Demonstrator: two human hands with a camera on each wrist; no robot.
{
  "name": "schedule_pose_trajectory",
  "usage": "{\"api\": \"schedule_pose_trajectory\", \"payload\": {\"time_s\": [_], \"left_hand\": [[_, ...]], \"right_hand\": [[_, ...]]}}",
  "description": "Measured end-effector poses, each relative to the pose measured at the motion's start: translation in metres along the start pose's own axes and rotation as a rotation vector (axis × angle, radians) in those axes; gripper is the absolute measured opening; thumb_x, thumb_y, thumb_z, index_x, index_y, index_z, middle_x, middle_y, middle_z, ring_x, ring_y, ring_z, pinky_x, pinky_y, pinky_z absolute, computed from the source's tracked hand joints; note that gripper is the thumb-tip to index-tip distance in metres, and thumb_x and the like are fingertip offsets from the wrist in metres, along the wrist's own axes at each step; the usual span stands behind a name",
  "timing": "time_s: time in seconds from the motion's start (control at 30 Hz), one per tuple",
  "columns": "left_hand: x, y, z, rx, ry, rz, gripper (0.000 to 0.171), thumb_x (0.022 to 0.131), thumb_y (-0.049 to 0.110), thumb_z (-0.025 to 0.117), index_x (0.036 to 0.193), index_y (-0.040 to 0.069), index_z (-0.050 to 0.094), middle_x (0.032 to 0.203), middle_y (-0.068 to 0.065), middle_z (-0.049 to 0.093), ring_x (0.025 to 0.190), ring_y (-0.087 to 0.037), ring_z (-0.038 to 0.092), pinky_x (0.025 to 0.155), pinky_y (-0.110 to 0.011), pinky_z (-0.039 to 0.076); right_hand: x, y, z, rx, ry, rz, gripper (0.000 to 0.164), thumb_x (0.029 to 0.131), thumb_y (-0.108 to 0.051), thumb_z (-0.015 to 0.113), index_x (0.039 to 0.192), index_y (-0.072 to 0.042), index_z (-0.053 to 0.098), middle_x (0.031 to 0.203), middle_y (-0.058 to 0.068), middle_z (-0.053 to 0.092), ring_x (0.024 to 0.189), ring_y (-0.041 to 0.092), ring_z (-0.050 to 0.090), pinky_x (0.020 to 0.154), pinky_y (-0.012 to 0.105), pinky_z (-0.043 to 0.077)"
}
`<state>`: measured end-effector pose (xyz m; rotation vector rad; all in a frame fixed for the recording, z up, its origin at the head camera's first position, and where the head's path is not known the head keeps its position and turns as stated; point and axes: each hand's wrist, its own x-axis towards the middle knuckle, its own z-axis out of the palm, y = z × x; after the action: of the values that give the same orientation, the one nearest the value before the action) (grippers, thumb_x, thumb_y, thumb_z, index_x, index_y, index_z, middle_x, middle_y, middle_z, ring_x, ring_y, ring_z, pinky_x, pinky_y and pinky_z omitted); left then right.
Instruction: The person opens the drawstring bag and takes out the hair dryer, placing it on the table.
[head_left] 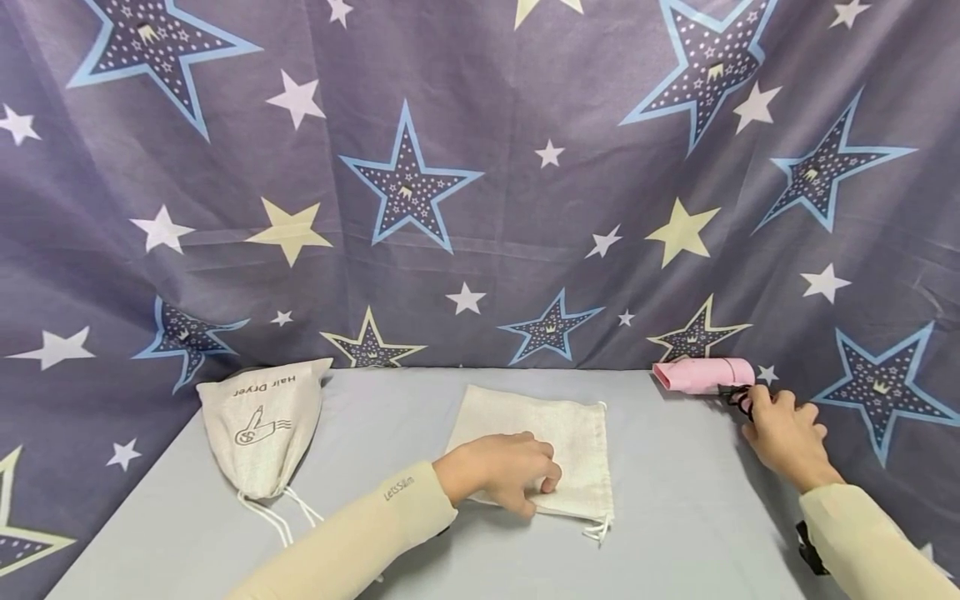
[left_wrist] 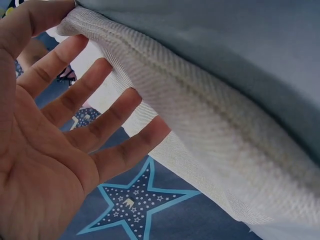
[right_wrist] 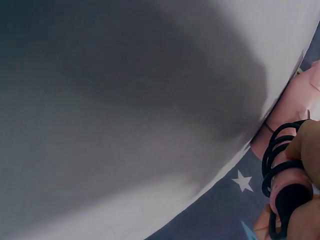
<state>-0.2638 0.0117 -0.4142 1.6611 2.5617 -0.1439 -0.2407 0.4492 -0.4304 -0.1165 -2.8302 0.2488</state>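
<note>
A pale cloth drawstring bag (head_left: 555, 425) lies flat in the middle of the table, its white cord at the near right corner. Over its near left part is my left hand (head_left: 504, 471). In the left wrist view the fingers of that hand (left_wrist: 55, 155) are spread and nearly straight, with fingertips at the bag's cloth (left_wrist: 200, 135). At the far right edge lies a pink hair dryer (head_left: 708, 375), nozzle pointing left. My right hand (head_left: 789, 439) grips its handle, which a black cord (right_wrist: 267, 170) wraps in the right wrist view.
At the left stands or lies a second, fuller drawstring bag (head_left: 262, 433), printed "Hair Dryer", its white strings trailing toward me. A star-patterned curtain (head_left: 495, 208) hangs behind the grey table (head_left: 675, 500) and along its sides.
</note>
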Motion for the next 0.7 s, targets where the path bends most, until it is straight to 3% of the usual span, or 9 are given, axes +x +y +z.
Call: {"api": "schedule_pose_trajectory", "payload": {"time_s": [0.47,0.7], "left_hand": [[0.002,-0.010,0.000,-0.001,0.013,0.017,0.024,0.076,0.034,0.083,0.091,0.031,0.066,0.091,0.015,0.051,0.085,-0.008,0.050,0.073,-0.021,0.043],[0.003,-0.014,0.000,-0.013,0.011,0.021,0.024,0.075,0.032,0.083,0.089,0.031,0.064,0.090,0.015,0.050,0.083,-0.009,0.049,0.072,-0.021,0.043]], "right_hand": [[0.002,-0.005,-0.001,0.040,-0.126,0.123,0.048,0.089,-0.007,0.063,0.124,0.006,0.034,0.112,0.044,0.033,0.097,0.071,0.032,0.068,0.079,0.033],[-0.003,-0.001,0.002,0.067,-0.162,0.127,0.045,0.087,-0.004,0.058,0.124,0.005,0.033,0.113,0.042,0.033,0.098,0.071,0.034,0.064,0.076,0.036]]}}
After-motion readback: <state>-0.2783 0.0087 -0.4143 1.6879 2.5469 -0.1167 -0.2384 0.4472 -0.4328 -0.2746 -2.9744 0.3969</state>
